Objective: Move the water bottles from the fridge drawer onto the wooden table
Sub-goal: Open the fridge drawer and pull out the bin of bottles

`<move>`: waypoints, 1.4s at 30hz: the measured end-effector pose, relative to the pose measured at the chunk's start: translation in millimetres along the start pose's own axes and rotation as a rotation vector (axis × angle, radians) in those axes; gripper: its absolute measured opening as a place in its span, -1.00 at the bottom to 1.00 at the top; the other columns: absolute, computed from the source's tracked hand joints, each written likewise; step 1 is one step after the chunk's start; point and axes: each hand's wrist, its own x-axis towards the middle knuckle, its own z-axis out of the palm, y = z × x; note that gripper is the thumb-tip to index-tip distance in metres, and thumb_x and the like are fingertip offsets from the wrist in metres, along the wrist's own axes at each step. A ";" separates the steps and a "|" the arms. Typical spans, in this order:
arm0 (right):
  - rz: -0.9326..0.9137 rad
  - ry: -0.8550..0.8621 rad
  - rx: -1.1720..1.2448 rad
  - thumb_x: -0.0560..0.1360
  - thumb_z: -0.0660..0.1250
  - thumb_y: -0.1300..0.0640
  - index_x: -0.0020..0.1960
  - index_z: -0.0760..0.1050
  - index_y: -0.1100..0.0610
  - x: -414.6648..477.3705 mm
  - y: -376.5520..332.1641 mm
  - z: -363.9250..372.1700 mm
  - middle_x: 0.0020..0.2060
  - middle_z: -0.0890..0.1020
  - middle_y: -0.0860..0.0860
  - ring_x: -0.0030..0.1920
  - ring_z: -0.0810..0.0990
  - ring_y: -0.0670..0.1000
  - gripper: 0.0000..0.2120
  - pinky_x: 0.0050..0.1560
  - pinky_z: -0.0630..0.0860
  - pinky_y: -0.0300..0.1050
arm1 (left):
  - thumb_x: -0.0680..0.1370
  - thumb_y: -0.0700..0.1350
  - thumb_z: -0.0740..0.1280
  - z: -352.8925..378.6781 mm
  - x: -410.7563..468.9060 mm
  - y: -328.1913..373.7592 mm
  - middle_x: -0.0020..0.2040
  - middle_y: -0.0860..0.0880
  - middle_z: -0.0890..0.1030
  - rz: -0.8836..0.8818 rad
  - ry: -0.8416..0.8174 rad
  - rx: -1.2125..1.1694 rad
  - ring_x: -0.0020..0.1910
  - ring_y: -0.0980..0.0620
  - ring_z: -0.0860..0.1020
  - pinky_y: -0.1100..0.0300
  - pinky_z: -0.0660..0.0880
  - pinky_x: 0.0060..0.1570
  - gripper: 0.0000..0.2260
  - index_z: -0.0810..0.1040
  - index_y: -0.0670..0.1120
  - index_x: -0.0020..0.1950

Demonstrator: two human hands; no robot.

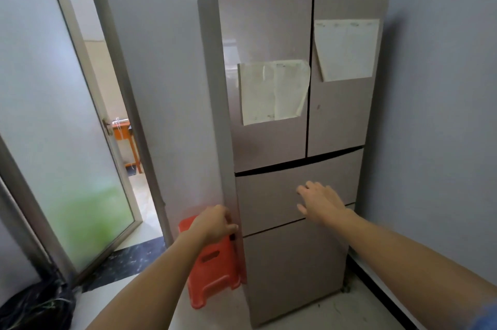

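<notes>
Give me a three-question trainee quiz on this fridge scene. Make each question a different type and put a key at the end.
1. True or false: the upper drawer of the fridge is pulled out.
2. Multiple choice: what stands on the floor to the left of the fridge? A) an orange plastic stool B) a blue bucket C) a cardboard box
3. Fill in: the left hand grips the upper drawer at its ___ edge, while the right hand is spread open in front of it.

Key: 1 false, the drawer is closed; 2 A; 3 left.
</notes>
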 end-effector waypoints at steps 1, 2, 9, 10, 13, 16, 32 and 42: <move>0.009 -0.009 0.000 0.59 0.17 -0.05 0.29 0.36 0.08 13.3 1.6 5.5 0.19 0.47 0.08 0.18 0.46 0.11 -0.67 0.13 0.41 0.03 | 0.46 0.05 0.37 2.4 14.2 -4.8 -0.09 -0.09 0.65 0.005 0.001 -0.008 -0.07 -0.10 0.60 0.08 0.53 -0.08 -0.79 0.60 -0.09 -0.09; 0.016 -0.020 0.004 0.59 0.17 -0.05 0.29 0.36 0.08 26.9 3.1 11.5 0.19 0.47 0.08 0.18 0.46 0.11 -0.67 0.13 0.42 0.03 | 0.46 0.05 0.37 5.5 29.1 -9.9 -0.13 -0.09 0.65 0.008 0.013 -0.024 -0.10 -0.11 0.60 0.08 0.52 -0.12 -0.80 0.59 -0.08 -0.14; -0.026 -0.076 0.042 0.60 0.14 -0.07 0.31 0.35 0.11 125.5 12.8 74.8 0.21 0.46 0.09 0.20 0.44 0.13 -0.63 0.16 0.42 0.05 | 0.55 0.13 0.26 33.7 137.6 -31.5 -0.16 -0.08 0.63 -0.087 0.152 -0.266 -0.14 -0.09 0.58 0.02 0.53 -0.07 -0.68 0.57 -0.13 -0.06; -0.028 -0.078 0.052 0.60 0.13 -0.08 0.32 0.35 0.11 140.6 15.3 84.3 0.22 0.46 0.09 0.21 0.43 0.13 -0.62 0.16 0.42 0.05 | 0.57 0.13 0.23 38.8 153.3 -31.7 -0.13 -0.11 0.63 -0.101 0.172 -0.300 -0.12 -0.11 0.57 0.01 0.52 -0.05 -0.65 0.56 -0.15 -0.03; -0.026 -0.087 0.098 0.61 0.13 -0.10 0.36 0.34 0.12 189.9 26.0 113.3 0.25 0.43 0.08 0.25 0.40 0.13 -0.58 0.19 0.41 0.05 | 0.60 0.14 0.15 52.9 200.1 -29.7 -0.07 -0.14 0.60 -0.153 0.205 -0.404 -0.05 -0.15 0.55 -0.03 0.48 0.01 -0.60 0.49 -0.19 0.06; -0.042 -0.059 0.141 0.61 0.13 -0.10 0.37 0.31 0.13 233.9 36.6 142.1 0.24 0.41 0.08 0.24 0.38 0.12 -0.57 0.16 0.44 0.02 | 0.59 0.19 0.11 66.4 244.2 -30.7 -0.04 -0.15 0.57 -0.207 0.243 -0.499 -0.01 -0.18 0.53 -0.06 0.46 0.05 -0.57 0.43 -0.17 0.10; 0.031 0.101 0.292 0.48 0.27 -0.25 0.13 0.47 0.20 267.7 44.5 207.8 0.02 0.48 0.12 0.10 0.45 0.16 -0.48 -0.11 0.56 0.07 | 0.57 0.27 0.00 91.7 294.4 -45.4 -0.11 -0.13 0.60 -0.252 0.376 -0.526 -0.09 -0.19 0.55 -0.05 0.48 -0.04 -0.50 0.46 -0.13 -0.04; 0.144 0.114 0.506 0.48 -0.13 -0.46 0.04 0.51 0.06 158.4 75.9 178.4 0.07 0.51 -0.04 0.20 0.44 -0.02 -0.30 0.12 0.47 -0.07 | 0.56 0.27 0.07 91.2 214.7 -25.4 -0.43 -0.07 0.59 0.084 0.132 -0.407 -0.43 0.00 0.57 -0.02 0.55 -0.32 -0.44 0.53 -0.12 -0.35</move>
